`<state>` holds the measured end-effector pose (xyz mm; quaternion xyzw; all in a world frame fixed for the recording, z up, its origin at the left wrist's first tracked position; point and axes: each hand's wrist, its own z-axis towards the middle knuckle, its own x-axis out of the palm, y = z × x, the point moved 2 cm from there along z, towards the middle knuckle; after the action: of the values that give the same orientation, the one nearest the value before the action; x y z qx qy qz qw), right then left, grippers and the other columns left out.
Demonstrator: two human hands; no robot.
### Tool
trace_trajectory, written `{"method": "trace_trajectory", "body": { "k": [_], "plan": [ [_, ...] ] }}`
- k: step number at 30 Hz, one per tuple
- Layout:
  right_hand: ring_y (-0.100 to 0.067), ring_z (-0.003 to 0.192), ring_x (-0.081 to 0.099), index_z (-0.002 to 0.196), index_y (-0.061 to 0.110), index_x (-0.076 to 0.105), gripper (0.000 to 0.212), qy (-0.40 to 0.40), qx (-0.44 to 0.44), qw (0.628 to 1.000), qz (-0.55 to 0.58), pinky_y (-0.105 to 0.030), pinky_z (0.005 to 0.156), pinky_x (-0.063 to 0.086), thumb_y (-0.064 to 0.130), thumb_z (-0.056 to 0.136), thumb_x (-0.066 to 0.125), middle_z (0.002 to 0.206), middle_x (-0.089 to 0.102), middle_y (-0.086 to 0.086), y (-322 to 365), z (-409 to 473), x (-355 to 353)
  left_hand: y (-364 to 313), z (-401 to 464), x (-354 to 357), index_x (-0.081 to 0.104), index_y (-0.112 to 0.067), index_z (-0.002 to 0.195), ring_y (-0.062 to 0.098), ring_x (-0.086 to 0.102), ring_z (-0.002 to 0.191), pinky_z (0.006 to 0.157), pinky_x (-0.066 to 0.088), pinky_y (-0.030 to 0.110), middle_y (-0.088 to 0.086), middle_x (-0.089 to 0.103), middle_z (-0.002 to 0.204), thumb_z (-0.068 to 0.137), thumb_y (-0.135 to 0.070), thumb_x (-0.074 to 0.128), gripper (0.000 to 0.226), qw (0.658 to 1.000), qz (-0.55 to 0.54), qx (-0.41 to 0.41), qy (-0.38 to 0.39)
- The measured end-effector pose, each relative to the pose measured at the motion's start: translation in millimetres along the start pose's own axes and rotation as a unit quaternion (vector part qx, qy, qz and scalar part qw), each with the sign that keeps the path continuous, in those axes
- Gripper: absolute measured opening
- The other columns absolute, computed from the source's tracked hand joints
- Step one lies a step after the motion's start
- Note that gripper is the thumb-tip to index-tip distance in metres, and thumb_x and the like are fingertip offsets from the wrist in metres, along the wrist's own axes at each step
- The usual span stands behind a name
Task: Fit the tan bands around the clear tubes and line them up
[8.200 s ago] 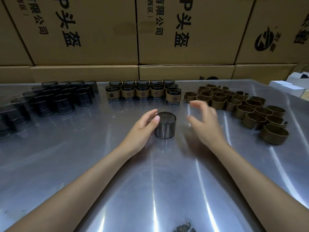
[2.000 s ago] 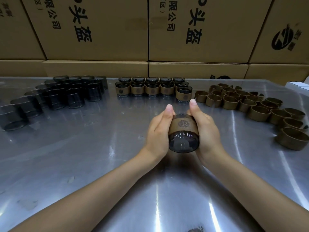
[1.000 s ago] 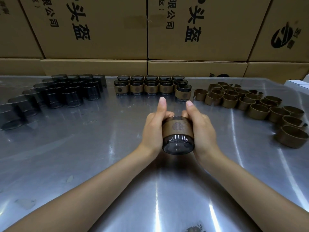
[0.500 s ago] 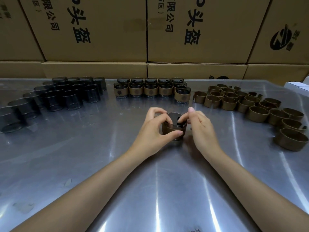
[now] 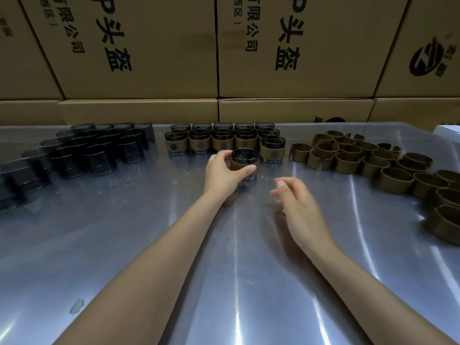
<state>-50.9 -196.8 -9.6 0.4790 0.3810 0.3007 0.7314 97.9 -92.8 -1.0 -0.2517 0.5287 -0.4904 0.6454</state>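
Nearest the camera, two bare forearms reached out over the steel table (image 5: 124, 232). The right hand (image 5: 300, 206) hung just above the table, nearer than the banded tube and to its right, fingers loosely spread and holding nothing, slightly blurred. A little farther out, the left hand (image 5: 222, 173) was wrapped around the banded tube (image 5: 243, 161), thumb across the near side of its tan band and fingers curled behind its left side. The tube stood upright, its dark rim showing above the band; whether its base touched the table could not be told.

Just beyond and to the right of the banded tube stood another finished one, the near end of the finished group (image 5: 222, 138), which ran in rows of tan-wrapped tubes directly behind the banded tube. Well to the left of the banded tube, the bare tubes (image 5: 94, 150) clustered in a dark spread reaching toward the left edge. To its right, the loose bands (image 5: 368, 160) lay in a curved field of open tan rings that swept toward the near right. Farthest back, behind everything, rose a wall of cardboard boxes (image 5: 154, 51) printed with black characters.
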Motion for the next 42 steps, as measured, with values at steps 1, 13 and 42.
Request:
{"method": "trace_trajectory", "body": {
  "k": [1, 13, 42],
  "plan": [
    [0.001, 0.093, 0.056, 0.107, 0.034, 0.054, 0.016, 0.001, 0.001, 1.000, 0.003, -0.024, 0.075, 0.042, 0.038, 0.100, 0.040, 0.100, 0.062, 0.014, -0.5, 0.2, 0.1, 0.8, 7.2, 2.8, 0.053, -0.014, 0.133, 0.018, 0.051, 0.121, 0.098, 0.043, 0.029, 0.003, 0.052, 0.134, 0.073, -0.041, 0.082, 0.072, 1.000, -0.001, -0.008, -0.012],
    [0.002, 0.076, 0.060, 0.087, 0.030, 0.060, 0.023, 0.014, 0.002, 1.000, -0.014, -0.026, 0.073, 0.046, 0.038, 0.097, 0.040, 0.075, 0.066, 0.016, 0.8, -1.1, 1.9, 8.3, 50.0, 17.0, 0.049, -0.014, 0.133, 0.020, 0.055, 0.118, 0.100, 0.047, 0.035, 0.004, 0.052, 0.133, 0.071, -0.031, 0.086, 0.074, 0.997, -0.055, -0.039, -0.035],
    [-0.003, 0.072, 0.061, 0.075, 0.027, 0.066, 0.034, 0.054, -0.015, 0.996, -0.076, -0.028, 0.072, 0.047, 0.032, 0.100, 0.043, 0.069, 0.066, 0.013, -1.0, -2.6, 4.7, 11.8, 57.7, 25.9, 0.051, -0.017, 0.132, 0.018, 0.055, 0.119, 0.090, 0.043, 0.026, 0.002, 0.057, 0.131, 0.077, -0.029, 0.080, 0.063, 0.999, 0.019, -0.040, -0.003]
  ]
}}
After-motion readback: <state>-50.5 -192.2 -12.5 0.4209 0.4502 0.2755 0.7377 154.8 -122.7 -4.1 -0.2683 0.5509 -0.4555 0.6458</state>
